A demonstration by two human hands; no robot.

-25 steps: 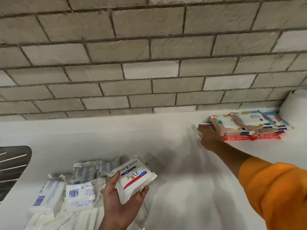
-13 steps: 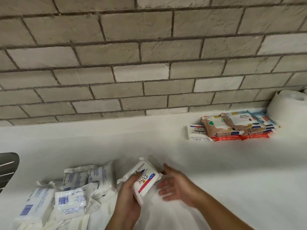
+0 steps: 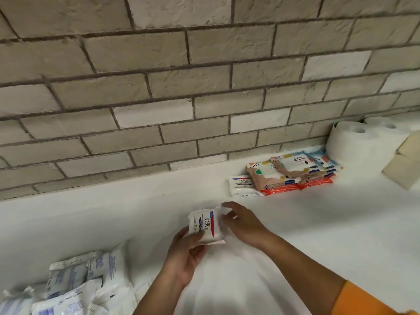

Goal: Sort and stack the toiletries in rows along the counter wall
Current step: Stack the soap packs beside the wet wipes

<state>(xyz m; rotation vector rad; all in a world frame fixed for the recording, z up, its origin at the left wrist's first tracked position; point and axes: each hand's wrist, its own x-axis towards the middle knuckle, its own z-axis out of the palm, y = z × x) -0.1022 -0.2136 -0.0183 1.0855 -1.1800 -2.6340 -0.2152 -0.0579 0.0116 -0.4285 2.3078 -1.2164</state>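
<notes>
I am holding a Dove soap packet [image 3: 205, 226] in both hands, lifted a little above the white counter [image 3: 306, 235], near the middle and well in front of the brick wall [image 3: 204, 87]. My left hand [image 3: 186, 258] is gripping its near-left corner, with the thumb lying on the printed face and the fingers curling underneath. My right hand [image 3: 244, 223] is pinching the wrapper's white flap at the far-right edge between thumb and fingertips, so both grips are narrow and closed on the packet.

The printed face is turning up towards me. The packet's long axis is running away from me towards the wall, tilting slightly left at the far end. The word Dove is lying along that axis, its first letter at the far end, and the red stripe is running down the side nearer my right hand.

Against the wall to the right, a second Dove packet [image 3: 242, 186] is lying flat with its lettering upright to me, touching the left side of a stack of wipes packs [image 3: 295, 173]. Toilet rolls [image 3: 359, 142] are standing just beyond that stack, with beige boxes [image 3: 404, 167] beside them at the edge of view. A loose pile of white packets [image 3: 79, 285] is sitting on the counter at my lower left, well apart from the row. My orange sleeve [image 3: 368, 301] is showing on my right arm.
</notes>
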